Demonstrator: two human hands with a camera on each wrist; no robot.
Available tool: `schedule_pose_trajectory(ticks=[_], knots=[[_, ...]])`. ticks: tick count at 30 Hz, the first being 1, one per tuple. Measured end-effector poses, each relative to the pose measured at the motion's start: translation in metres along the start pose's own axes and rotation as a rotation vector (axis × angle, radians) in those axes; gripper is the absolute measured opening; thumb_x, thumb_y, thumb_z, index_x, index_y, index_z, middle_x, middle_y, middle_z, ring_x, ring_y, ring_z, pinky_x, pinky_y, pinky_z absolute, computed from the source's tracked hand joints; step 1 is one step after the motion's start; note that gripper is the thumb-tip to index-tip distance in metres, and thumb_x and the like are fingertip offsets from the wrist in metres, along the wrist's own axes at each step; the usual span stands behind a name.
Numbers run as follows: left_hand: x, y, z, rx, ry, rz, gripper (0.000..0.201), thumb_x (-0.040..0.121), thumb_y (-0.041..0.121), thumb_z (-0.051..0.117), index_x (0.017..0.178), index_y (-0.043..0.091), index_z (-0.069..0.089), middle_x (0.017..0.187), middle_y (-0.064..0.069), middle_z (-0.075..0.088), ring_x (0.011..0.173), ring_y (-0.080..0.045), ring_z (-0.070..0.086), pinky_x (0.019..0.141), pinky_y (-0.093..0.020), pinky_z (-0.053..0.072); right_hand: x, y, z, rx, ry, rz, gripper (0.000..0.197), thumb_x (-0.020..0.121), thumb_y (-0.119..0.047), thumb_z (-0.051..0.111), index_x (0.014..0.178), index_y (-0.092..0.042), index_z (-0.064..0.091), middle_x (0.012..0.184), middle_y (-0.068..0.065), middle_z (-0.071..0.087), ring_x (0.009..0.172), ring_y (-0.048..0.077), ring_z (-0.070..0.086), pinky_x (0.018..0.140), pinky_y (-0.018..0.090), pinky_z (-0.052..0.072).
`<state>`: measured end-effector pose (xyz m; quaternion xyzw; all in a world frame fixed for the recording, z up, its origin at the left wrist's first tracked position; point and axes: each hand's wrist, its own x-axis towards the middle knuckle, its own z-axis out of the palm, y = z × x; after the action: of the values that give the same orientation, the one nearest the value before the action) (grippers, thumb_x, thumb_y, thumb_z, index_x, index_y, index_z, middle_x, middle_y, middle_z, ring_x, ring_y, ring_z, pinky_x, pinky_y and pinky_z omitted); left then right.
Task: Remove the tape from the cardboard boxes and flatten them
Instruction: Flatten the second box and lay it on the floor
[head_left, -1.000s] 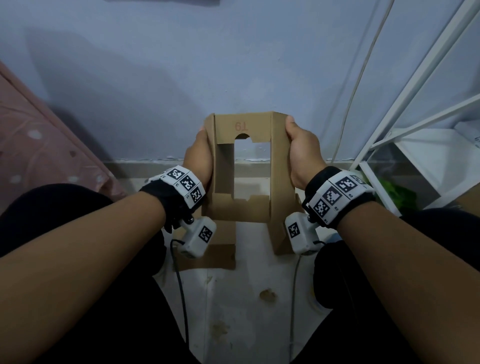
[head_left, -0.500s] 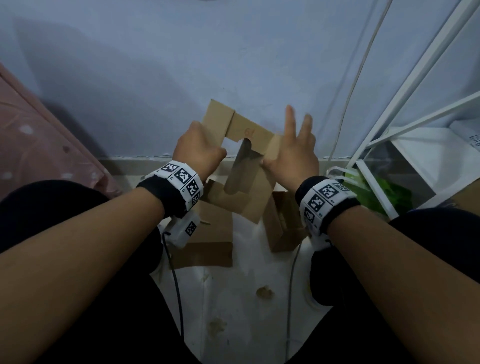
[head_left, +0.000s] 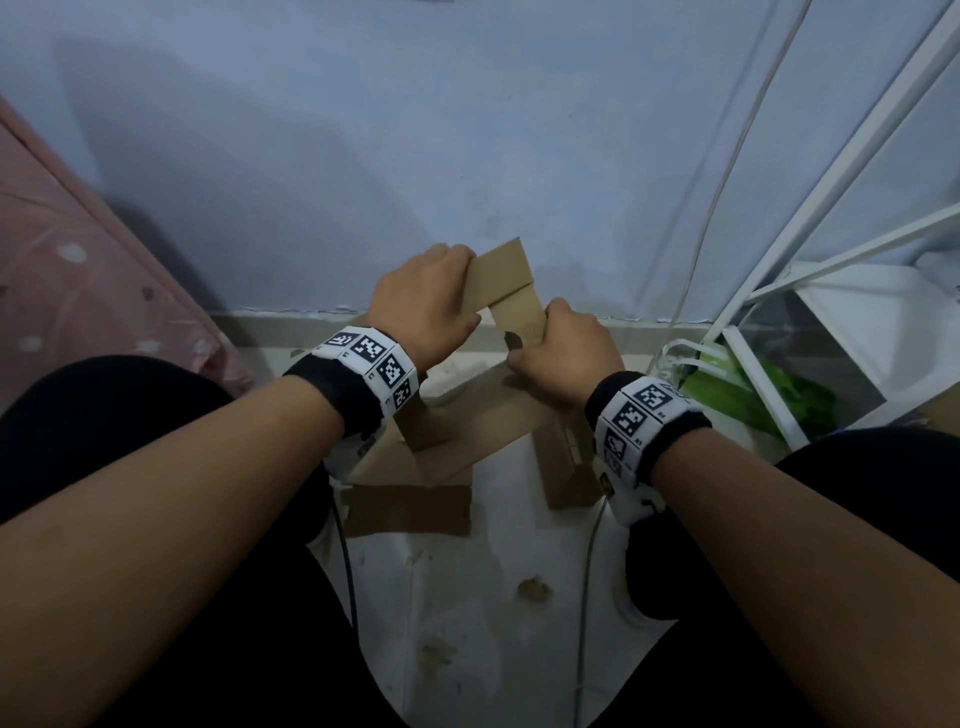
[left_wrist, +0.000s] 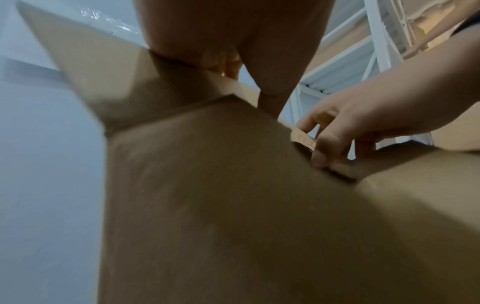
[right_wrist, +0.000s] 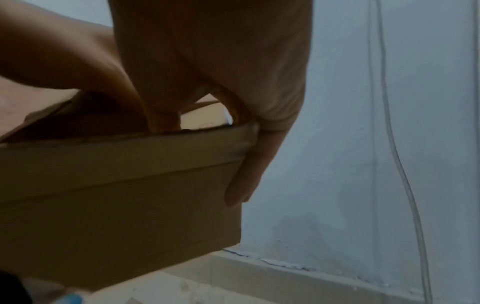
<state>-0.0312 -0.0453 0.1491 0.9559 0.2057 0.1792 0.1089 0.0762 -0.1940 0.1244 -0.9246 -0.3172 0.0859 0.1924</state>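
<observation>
Where fingers splayed, right hand (head_left: 563, 358) now grips box (head_left: 511, 306)

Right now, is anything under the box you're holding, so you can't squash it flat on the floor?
Yes. The cardboard box, gripped by the left hand and the right hand, is above a flattened cardboard piece on the floor. Another small cardboard box stands just to its right.

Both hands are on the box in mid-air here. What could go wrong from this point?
The cardboard box is held skewed between the left hand and right hand; forced folding might tear a panel. The right hand's fingers sit at a cut-out edge and could get pinched as it collapses.
</observation>
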Motion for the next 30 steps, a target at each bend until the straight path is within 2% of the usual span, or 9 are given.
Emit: schedule_pose_trajectory(ticks=[3,6,9,11,13,16,22,26,30], knots=[[0.002,-0.005,-0.002,-0.002,0.113,0.027,0.076,0.082,0.042,0.076,0.147,0.021,0.043,0.133,-0.008,0.055,0.122,-0.032,0.052,0.103,-0.047,0.037,0.001,0.001,0.0,0.104,0.013,0.109,0.04,0.08,-0.043,0.072,0.098,-0.01,0.06,0.091,0.004,0.063,0.08,0.023,0.06,0.057,0.03,0.041],[0.004,-0.008,-0.007,0.023,0.18,-0.066,0.092,0.079,0.051,0.075,0.153,0.02,0.032,0.145,-0.011,0.047,0.135,-0.034,0.043,0.113,-0.054,0.03,0.003,0.006,-0.002,0.194,0.052,0.225,0.035,0.085,-0.043,0.07,0.079,-0.01,0.06,0.078,0.004,0.061,0.067,0.016,0.055,0.049,0.027,0.035],[0.005,-0.012,-0.006,-0.063,0.1,-0.286,0.11,0.076,0.064,0.073,0.158,0.017,0.016,0.158,-0.015,0.032,0.147,-0.036,0.029,0.116,-0.058,0.028,0.007,0.01,-0.006,0.271,0.141,0.286,0.04,0.084,-0.043,0.072,0.098,-0.007,0.061,0.092,0.006,0.062,0.077,0.023,0.057,0.058,0.028,0.038],[0.005,-0.014,-0.005,-0.25,-0.009,-0.399,0.114,0.074,0.065,0.076,0.157,0.013,0.017,0.155,-0.017,0.035,0.142,-0.037,0.037,0.112,-0.053,0.038,0.008,0.01,-0.008,0.295,0.197,0.292,0.047,0.084,-0.042,0.073,0.11,-0.006,0.057,0.101,0.007,0.06,0.087,0.025,0.057,0.068,0.03,0.042],[0.005,-0.012,-0.005,-0.329,-0.118,-0.467,0.103,0.074,0.061,0.079,0.148,0.009,0.029,0.142,-0.017,0.048,0.13,-0.036,0.05,0.1,-0.045,0.047,0.007,0.009,-0.008,0.318,0.234,0.283,0.049,0.083,-0.04,0.073,0.114,-0.006,0.054,0.104,0.006,0.058,0.09,0.025,0.056,0.071,0.032,0.045],[0.004,-0.01,-0.005,-0.312,-0.225,-0.531,0.084,0.081,0.051,0.079,0.139,0.005,0.037,0.13,-0.014,0.057,0.118,-0.033,0.057,0.081,-0.036,0.045,0.007,0.006,-0.008,0.321,0.26,0.252,0.049,0.084,-0.039,0.071,0.115,-0.007,0.051,0.105,0.007,0.059,0.092,0.028,0.059,0.074,0.035,0.05],[0.005,-0.011,-0.004,-0.459,-0.24,-0.577,0.056,0.087,0.027,0.073,0.126,0.008,0.038,0.105,-0.011,0.055,0.086,-0.031,0.066,0.057,-0.038,0.06,0.006,0.007,-0.008,0.25,0.23,0.199,0.054,0.087,-0.037,0.07,0.123,-0.008,0.044,0.102,0.006,0.057,0.088,0.027,0.059,0.075,0.04,0.055],[0.005,-0.01,-0.007,-0.552,-0.284,-0.58,0.05,0.08,0.023,0.065,0.121,0.004,0.044,0.106,-0.017,0.061,0.086,-0.034,0.069,0.062,-0.05,0.064,0.003,0.007,-0.007,0.192,0.216,0.165,0.055,0.087,-0.032,0.071,0.125,-0.006,0.042,0.099,0.005,0.056,0.088,0.028,0.061,0.075,0.04,0.056],[0.011,-0.021,0.001,-0.682,-0.252,-0.633,0.044,0.082,0.019,0.051,0.124,0.011,0.043,0.112,-0.017,0.064,0.098,-0.035,0.068,0.083,-0.055,0.061,0.005,0.006,-0.01,0.242,0.194,0.215,0.055,0.087,-0.03,0.068,0.128,-0.005,0.043,0.103,0.004,0.053,0.093,0.027,0.058,0.079,0.039,0.054]])
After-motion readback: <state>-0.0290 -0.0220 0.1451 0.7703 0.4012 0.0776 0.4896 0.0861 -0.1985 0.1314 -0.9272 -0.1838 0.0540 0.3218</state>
